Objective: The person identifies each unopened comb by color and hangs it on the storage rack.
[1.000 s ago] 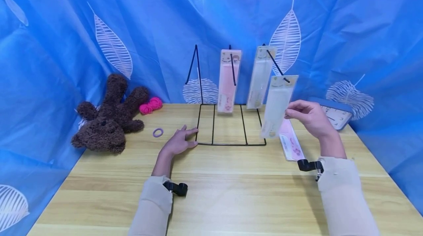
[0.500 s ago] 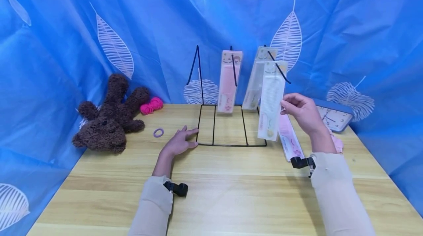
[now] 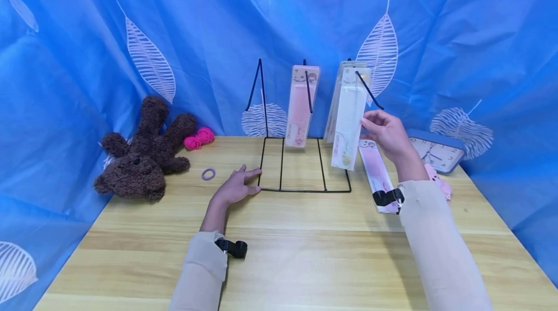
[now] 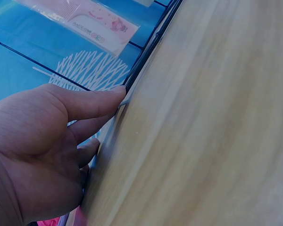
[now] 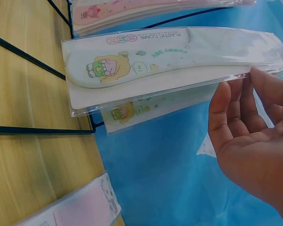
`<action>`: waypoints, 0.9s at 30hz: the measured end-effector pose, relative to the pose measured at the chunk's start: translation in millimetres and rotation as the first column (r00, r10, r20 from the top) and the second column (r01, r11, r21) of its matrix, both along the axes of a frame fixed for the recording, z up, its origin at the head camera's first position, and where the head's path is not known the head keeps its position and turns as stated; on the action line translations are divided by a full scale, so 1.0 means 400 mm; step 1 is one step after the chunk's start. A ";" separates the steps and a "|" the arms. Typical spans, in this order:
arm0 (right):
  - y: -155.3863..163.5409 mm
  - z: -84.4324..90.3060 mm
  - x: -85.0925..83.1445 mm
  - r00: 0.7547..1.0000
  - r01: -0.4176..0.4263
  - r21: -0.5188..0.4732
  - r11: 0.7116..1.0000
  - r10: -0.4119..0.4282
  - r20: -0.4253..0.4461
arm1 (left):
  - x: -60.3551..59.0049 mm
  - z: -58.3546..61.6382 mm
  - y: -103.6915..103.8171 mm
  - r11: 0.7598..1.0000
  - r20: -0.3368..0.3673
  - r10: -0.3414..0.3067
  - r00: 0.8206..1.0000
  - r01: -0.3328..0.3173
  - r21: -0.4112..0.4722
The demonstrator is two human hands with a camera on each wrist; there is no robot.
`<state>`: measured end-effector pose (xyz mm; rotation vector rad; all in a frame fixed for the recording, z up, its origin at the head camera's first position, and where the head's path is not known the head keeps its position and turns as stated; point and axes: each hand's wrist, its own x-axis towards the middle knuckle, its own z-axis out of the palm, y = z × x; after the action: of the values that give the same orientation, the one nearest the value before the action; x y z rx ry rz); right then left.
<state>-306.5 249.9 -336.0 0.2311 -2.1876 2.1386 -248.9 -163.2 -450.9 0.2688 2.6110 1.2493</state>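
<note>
My right hand (image 3: 385,134) pinches the side edge of a clear-packaged pale green comb (image 3: 348,122), between thumb and fingers in the right wrist view. This comb hangs tilted on the right hook of a black wire rack (image 3: 305,191). Behind it on that hook hangs another pale green packaged comb (image 5: 120,113), mostly covered. Pink packaged combs (image 3: 301,107) hang on the middle hook. My left hand (image 3: 237,186) rests on the table, with spread thumb and fingers touching the left side of the rack's base. In the left wrist view its thumb (image 4: 96,103) meets the wire.
A pink packaged comb (image 3: 376,170) lies on the table right of the rack, partly under my right forearm. Behind that arm are a blue clock (image 3: 438,151) and a pink item (image 3: 440,182). Leftward are a brown teddy bear (image 3: 135,170), pink yarn (image 3: 199,139) and a purple ring (image 3: 208,174).
My right hand has moved left and back, sliding the pale green comb from the right hook's tip farther along it toward the comb behind. My left hand has stayed put.
</note>
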 end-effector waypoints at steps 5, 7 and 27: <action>-0.005 0.006 -0.031 0.998 0.017 0.021 1.000 -0.018 0.068 | 0.000 0.002 0.001 1.000 0.005 0.000 1.000 0.000 0.006; -0.009 0.010 -0.040 0.996 0.024 0.051 0.998 -0.028 0.082 | 0.002 0.004 0.002 1.000 0.006 0.002 1.000 -0.002 0.011; 0.016 -0.011 -0.059 0.969 0.108 0.131 0.985 -0.134 0.207 | -0.001 0.001 0.001 1.000 -0.007 0.002 1.000 -0.002 0.022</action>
<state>-330.1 256.4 -340.6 -0.1335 -2.3786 2.0560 -249.2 -162.8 -450.4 0.2746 2.6057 1.2803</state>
